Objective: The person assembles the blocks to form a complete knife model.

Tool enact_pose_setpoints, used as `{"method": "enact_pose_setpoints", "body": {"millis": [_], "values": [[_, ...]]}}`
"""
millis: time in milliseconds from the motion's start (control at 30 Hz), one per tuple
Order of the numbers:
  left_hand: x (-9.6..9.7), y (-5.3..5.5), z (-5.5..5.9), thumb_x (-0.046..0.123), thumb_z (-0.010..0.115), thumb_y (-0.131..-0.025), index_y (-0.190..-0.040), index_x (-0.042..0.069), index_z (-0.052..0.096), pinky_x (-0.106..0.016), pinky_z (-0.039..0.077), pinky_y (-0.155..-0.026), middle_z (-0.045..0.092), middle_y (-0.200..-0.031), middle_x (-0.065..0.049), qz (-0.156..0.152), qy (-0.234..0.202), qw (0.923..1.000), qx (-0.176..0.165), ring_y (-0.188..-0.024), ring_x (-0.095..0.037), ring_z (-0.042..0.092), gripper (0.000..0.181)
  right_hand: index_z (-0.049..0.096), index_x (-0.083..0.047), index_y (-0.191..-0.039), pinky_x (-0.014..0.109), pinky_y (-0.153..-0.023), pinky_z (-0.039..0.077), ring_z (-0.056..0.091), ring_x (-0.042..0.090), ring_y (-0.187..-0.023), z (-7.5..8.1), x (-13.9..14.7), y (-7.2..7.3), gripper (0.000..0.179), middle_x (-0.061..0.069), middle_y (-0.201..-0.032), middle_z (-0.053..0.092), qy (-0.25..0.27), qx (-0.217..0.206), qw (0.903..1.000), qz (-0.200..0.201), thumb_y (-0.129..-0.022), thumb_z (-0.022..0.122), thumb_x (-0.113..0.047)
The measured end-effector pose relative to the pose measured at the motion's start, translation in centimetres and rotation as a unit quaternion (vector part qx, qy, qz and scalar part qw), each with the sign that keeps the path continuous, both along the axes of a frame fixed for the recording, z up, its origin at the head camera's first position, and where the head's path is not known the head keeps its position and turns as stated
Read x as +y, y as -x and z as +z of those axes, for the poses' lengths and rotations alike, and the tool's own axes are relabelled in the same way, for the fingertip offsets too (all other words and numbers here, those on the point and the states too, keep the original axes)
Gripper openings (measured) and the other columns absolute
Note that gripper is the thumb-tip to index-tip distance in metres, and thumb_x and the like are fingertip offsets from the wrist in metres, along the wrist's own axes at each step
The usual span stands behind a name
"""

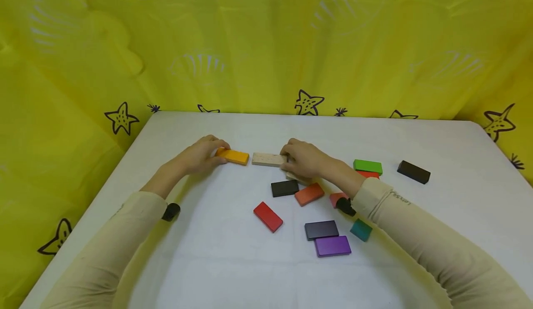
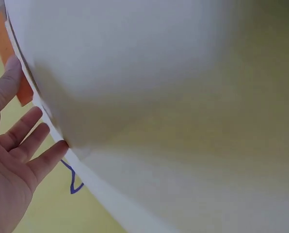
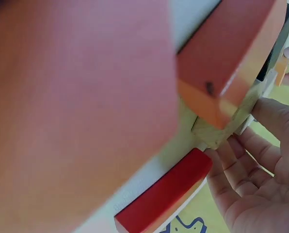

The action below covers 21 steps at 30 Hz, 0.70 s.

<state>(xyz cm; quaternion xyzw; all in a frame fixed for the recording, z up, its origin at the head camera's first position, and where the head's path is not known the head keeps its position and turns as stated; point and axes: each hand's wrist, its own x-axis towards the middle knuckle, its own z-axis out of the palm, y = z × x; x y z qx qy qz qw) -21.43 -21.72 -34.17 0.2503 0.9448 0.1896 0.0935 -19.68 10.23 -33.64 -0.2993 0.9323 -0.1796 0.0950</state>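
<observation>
At the far middle of the table, my left hand (image 1: 201, 155) pinches the left end of a yellow-orange block (image 1: 238, 157) lying flat. In the left wrist view the thumb is on this block (image 2: 3, 43), while three fingers reach out beside it. My right hand (image 1: 307, 159) holds the right end of a pale wooden block (image 1: 266, 159) between thumb and fingers. The two blocks lie roughly end to end with a small gap. A second pale wooden block (image 1: 296, 178) is partly hidden below the right hand.
Nearer me lie a black block (image 1: 285, 188), an orange-red block (image 1: 309, 194), a red block (image 1: 268, 216), a dark grey block (image 1: 321, 230), a purple block (image 1: 333, 246) and a teal block (image 1: 361, 230). Rightward are a green block (image 1: 368, 166) and another black block (image 1: 413, 172). A yellow curtain (image 1: 266, 45) hangs behind.
</observation>
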Motion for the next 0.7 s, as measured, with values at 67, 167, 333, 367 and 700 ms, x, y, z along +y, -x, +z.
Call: {"method": "enact_pose_setpoints", "body": {"millis": [67,167,333,367,700], "values": [[0.3,0.0,0.1,0.020,0.068,-0.100,-0.131,0.007,0.062,-0.059,0.043,-0.106,0.054,-0.135,-0.023,-0.001,-0.001,1.0000,0.008,-0.124,-0.039,0.051,0.033,0.066,0.003,-0.125,0.038,-0.084,0.050,0.057,0.025,-0.093,0.0,0.1,0.0,0.035,0.014,-0.113,0.061,0.000,0.001,1.0000,-0.003,-0.098,0.070,-0.020],[1.0,0.1,0.4,0.022,0.066,-0.101,-0.132,0.008,0.061,-0.061,0.045,-0.102,0.054,-0.135,-0.023,-0.001,0.004,0.9999,0.014,-0.123,-0.039,0.052,0.034,0.067,0.003,-0.124,0.038,-0.084,0.050,0.057,0.025,-0.092,-0.2,0.4,-0.2,0.034,0.013,-0.111,0.061,0.000,0.001,1.0000,-0.006,-0.099,0.070,-0.019],[2.2,0.4,0.7,0.023,0.065,-0.102,-0.133,0.008,0.060,-0.063,0.047,-0.097,0.056,-0.133,-0.022,0.007,0.024,0.9996,0.015,-0.120,-0.038,0.053,0.035,0.067,0.004,-0.122,0.039,-0.085,0.050,0.057,0.025,-0.092,-0.2,0.9,-0.5,0.032,0.013,-0.109,0.062,0.001,0.007,1.0000,-0.003,-0.098,0.070,-0.017],[2.4,0.5,0.7,0.023,0.065,-0.101,-0.133,0.008,0.061,-0.063,0.047,-0.097,0.056,-0.133,-0.022,0.010,0.027,0.9995,0.015,-0.120,-0.037,0.053,0.035,0.067,0.004,-0.121,0.039,-0.086,0.050,0.057,0.025,-0.092,-0.2,1.0,-0.6,0.032,0.014,-0.109,0.062,0.001,0.010,1.0000,-0.002,-0.098,0.070,-0.017],[3.3,1.2,0.2,0.023,0.066,-0.101,-0.131,0.008,0.062,-0.061,0.049,-0.092,0.059,-0.125,-0.021,0.023,0.057,0.9979,0.019,-0.111,-0.035,0.056,0.034,0.066,0.005,-0.123,0.040,-0.088,0.050,0.057,0.025,-0.093,0.0,1.2,-0.9,0.031,0.014,-0.110,0.062,0.002,0.004,1.0000,-0.001,-0.098,0.068,-0.015]]}}
